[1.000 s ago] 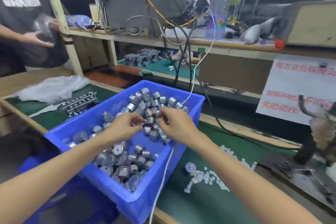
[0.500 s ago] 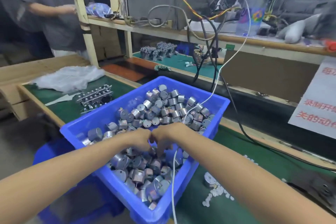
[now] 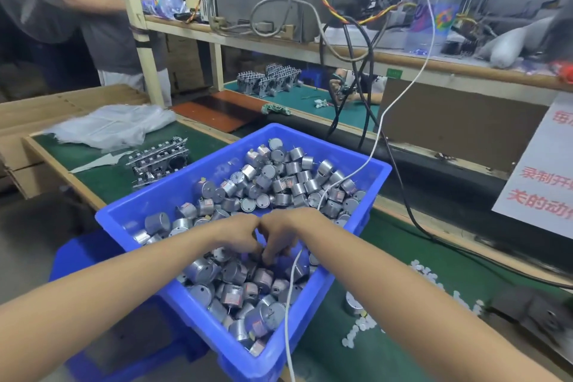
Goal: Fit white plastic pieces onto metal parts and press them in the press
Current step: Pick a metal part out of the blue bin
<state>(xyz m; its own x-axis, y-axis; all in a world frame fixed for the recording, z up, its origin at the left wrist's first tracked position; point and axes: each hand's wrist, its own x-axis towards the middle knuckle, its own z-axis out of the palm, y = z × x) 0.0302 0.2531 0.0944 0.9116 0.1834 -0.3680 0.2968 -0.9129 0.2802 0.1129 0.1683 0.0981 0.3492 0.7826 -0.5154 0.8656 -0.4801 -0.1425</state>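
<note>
A blue bin (image 3: 328,146) on the green bench is heaped with small silver cylindrical metal parts (image 3: 279,183). My left hand (image 3: 238,232) and my right hand (image 3: 283,231) are pressed knuckle to knuckle over the near half of the pile. Their fingers curl down into the parts, and the fingertips are hidden among them. Small white plastic pieces (image 3: 359,329) lie scattered on the mat right of the bin, beside one metal part (image 3: 353,304). A dark, blurred press base (image 3: 533,310) sits at the right edge.
A white cable (image 3: 290,304) hangs across the bin and over its near rim. A second blue crate (image 3: 80,257) sits under the bin. Metal racks (image 3: 161,158) and a plastic bag (image 3: 114,127) lie to the left. A person (image 3: 102,9) stands at the far left.
Both hands have drawn back from the middle of the pile to its near part, come together and dug in. The view has swung left, so the press is mostly out of sight.
</note>
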